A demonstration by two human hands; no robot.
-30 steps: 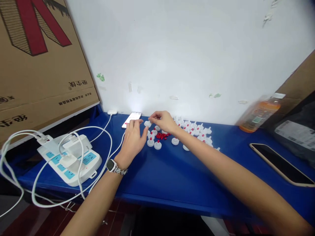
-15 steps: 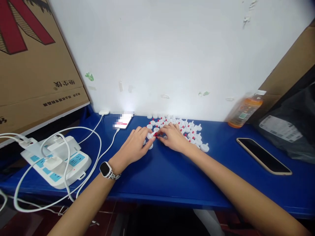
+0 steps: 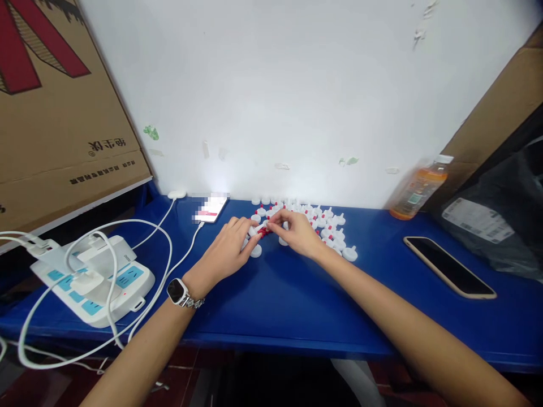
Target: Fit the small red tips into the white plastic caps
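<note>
White nozzle caps (image 3: 350, 254), some tipped red; small red pieces (image 3: 263, 230); blue desk (image 3: 288, 305); brown carton (image 3: 63, 124) printed red and black; white power strip (image 3: 144, 281) with light-blue panels (image 3: 91, 307).

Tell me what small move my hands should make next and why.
Perhaps bring your right hand to the white cap at your left hand and fit a red piece: red pieces lie between the hands, and some caps wear red tips. Whether you hold one is unclear.
</note>
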